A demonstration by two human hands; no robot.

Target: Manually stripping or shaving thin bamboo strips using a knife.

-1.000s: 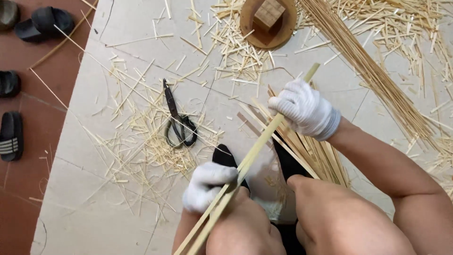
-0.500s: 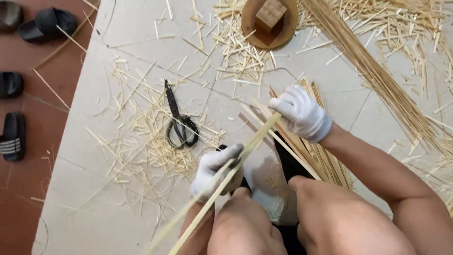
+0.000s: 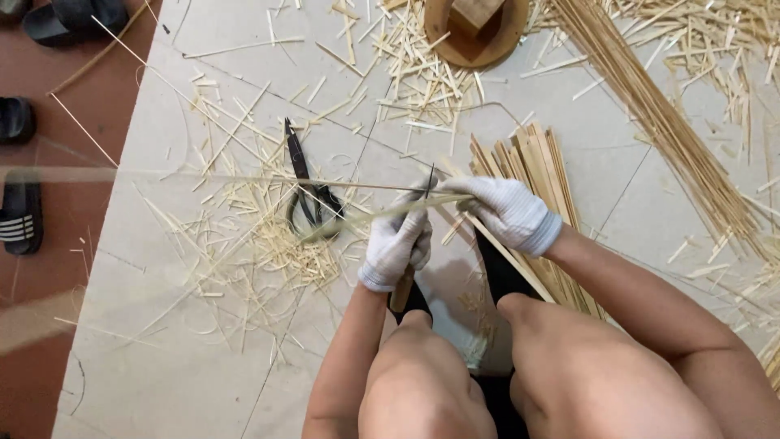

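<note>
Both my hands wear white knit gloves. My left hand point(image 3: 396, 244) is closed around a knife with a wooden handle point(image 3: 401, 291), its thin blade pointing up between the hands. My right hand point(image 3: 508, 213) grips one end of a long thin bamboo strip point(image 3: 244, 178), which runs out to the left, motion-blurred. At the blade the strip seems to part into two slivers, the lower one point(image 3: 357, 220) bending down toward the scissors. The hands nearly touch, above my bare knees.
Black scissors point(image 3: 309, 195) lie on the pale tiled floor among bamboo shavings point(image 3: 260, 244). A pile of flat strips point(image 3: 532, 158) lies under my right wrist. A long stick bundle point(image 3: 666, 122) runs along the right. A round wooden block point(image 3: 475, 28) stands ahead, and black sandals point(image 3: 20, 215) at the left.
The strip has swung from pointing diagonally toward my lap to lying level toward the left. My hands have come together, and the left now holds the knife upright against the strip.
</note>
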